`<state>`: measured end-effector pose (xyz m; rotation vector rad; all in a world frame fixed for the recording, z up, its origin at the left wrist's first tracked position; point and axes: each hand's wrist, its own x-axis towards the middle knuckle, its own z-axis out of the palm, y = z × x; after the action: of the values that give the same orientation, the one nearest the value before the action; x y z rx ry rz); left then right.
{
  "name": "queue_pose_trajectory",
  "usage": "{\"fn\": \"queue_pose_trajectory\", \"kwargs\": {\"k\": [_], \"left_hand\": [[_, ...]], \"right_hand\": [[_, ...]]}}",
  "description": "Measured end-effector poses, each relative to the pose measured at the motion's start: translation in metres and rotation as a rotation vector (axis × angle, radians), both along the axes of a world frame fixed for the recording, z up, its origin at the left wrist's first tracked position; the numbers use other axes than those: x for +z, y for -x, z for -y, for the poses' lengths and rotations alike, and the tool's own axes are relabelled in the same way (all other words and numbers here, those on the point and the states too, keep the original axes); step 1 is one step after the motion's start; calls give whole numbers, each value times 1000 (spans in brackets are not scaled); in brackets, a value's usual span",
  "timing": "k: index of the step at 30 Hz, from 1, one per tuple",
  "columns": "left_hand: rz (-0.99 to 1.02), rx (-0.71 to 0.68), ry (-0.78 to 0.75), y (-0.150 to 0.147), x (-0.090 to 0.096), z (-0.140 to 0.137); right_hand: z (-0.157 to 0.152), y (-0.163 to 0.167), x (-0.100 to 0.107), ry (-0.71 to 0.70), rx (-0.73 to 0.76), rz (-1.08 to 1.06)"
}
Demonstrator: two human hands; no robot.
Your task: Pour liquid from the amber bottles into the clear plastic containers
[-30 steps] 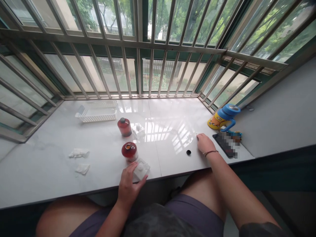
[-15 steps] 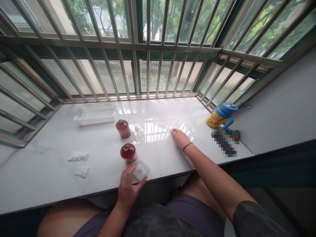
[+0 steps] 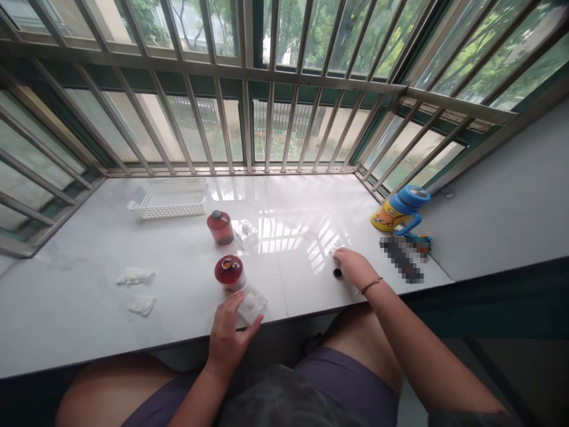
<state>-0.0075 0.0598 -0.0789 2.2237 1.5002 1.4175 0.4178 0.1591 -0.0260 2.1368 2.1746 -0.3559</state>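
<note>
My left hand (image 3: pixel 229 338) is at the counter's front edge, thumb and fingers curved round the sides of a clear square glass-like container (image 3: pixel 252 303). Just behind that container stands an uncapped dark red bottle (image 3: pixel 230 271), its mouth showing. Another red bottle (image 3: pixel 220 228), with a dark cap, is farther back, and a second clear square container (image 3: pixel 246 233) sits beside it. On the right, my right hand (image 3: pixel 353 267) is low over the counter, fingertips pinched on something small and pale that I cannot make out. A small black cap (image 3: pixel 337 271) lies by its fingers.
A white perforated basket (image 3: pixel 171 207) stands at the back left. Two crumpled tissues (image 3: pixel 136 276) lie on the left of the white counter (image 3: pixel 80 320). At the right stands a blue and yellow flask (image 3: pixel 400 209), near a blurred-out dark object (image 3: pixel 402 261). Metal bars (image 3: pixel 213 71) line the window.
My right hand has moved right and toward me along the counter. The black cap beside it now shows. My left hand still holds the clear container in about the same place.
</note>
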Motion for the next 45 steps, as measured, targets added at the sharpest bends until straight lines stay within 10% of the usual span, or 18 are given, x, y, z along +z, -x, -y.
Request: {"fn": "queue_pose_trajectory", "kwargs": {"k": [6,17,25,32,40,45], "left_hand": [[-10,-5,-6,1,2,0],[-142,65,31,0,12,7],[-155,53,97,3,18,10],[-114,19,178,27,23,20],[-34,142,461,17,16,26],[-51,15,292,-17,12,8]], "right_hand": [[-22,34,-8,-61,59,-46],[-84,-31,24,-142,-310,60],[-22,34,14,-292,-99,-78],[45,25,-15,-280,-164,-116],[57,33,-23,-340,-240,-302],[64,63,-12,-383,-174,-486]]}}
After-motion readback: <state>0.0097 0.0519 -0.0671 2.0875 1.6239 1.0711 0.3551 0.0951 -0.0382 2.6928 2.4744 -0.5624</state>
